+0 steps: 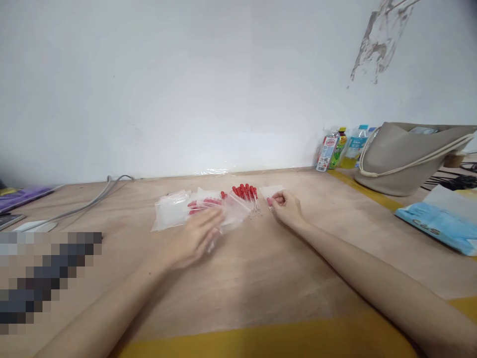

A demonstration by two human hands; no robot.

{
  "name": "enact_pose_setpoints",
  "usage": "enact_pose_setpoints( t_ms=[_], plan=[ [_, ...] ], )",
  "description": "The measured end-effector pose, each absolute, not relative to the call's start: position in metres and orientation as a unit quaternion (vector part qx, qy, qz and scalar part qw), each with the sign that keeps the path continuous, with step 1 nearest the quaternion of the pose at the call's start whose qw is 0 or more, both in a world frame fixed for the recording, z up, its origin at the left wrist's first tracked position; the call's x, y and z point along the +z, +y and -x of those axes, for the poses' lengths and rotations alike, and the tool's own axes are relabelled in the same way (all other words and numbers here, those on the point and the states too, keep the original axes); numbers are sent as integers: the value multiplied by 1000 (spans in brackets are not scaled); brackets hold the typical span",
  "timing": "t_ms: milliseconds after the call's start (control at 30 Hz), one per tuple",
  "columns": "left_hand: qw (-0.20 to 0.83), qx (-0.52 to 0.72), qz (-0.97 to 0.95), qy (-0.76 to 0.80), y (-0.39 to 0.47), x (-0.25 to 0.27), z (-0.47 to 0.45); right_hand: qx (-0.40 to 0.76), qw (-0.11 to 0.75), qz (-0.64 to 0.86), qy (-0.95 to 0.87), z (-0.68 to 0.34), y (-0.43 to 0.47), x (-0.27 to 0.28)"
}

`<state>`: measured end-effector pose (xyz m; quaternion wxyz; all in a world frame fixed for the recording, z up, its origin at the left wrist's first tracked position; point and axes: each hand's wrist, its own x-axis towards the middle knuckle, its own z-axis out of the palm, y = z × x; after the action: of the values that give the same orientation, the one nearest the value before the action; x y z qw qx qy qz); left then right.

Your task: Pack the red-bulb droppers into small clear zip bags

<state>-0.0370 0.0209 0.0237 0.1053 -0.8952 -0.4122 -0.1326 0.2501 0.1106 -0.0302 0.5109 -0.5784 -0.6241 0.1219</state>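
Here my left hand (194, 238) lies flat and open on the clear bags (175, 211) while my right hand (285, 205) pinches a small bag (271, 191) beside the red-capped pins (246, 193), which could scatter if nudged; the bottle labels (328, 151) are too blurred to read.

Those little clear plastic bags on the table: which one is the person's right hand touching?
The small bag lying alone at the far right, beyond the loose red-capped pieces. The right hand pinches it; the other bags are piled by the left hand.
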Motion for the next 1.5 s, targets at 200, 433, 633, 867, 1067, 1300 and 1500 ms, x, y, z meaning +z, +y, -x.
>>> enact_pose_setpoints(
  t_ms=[200, 433, 633, 867, 1067, 1300, 1500],
  plan=[
    [-59, -66, 932, -351, -1, 3, 16, 164, 420, 612, -650, -223, 130, -20],
    [-121, -77, 933, -330, 1, 3, 16, 254, 403, 651, -590, -198, 140, -5],
    [-98, -137, 928, -332, 2, -8, 16, 316, 415, 630, -576, -199, 143, 5],
    [-102, -161, 918, -349, 0, -8, 13, 449, 471, 499, -573, -223, 99, -2],
    [-109, -160, 917, -348, 1, -8, 13, 507, 507, 458, -526, -238, 48, -15],
    [-109, -159, 916, -351, 2, -8, 13, 522, 541, 477, -456, -233, 47, -20],
    [-110, -158, 918, -348, 2, -9, 13, 514, 570, 474, -431, -231, 49, -22]
  ],
)
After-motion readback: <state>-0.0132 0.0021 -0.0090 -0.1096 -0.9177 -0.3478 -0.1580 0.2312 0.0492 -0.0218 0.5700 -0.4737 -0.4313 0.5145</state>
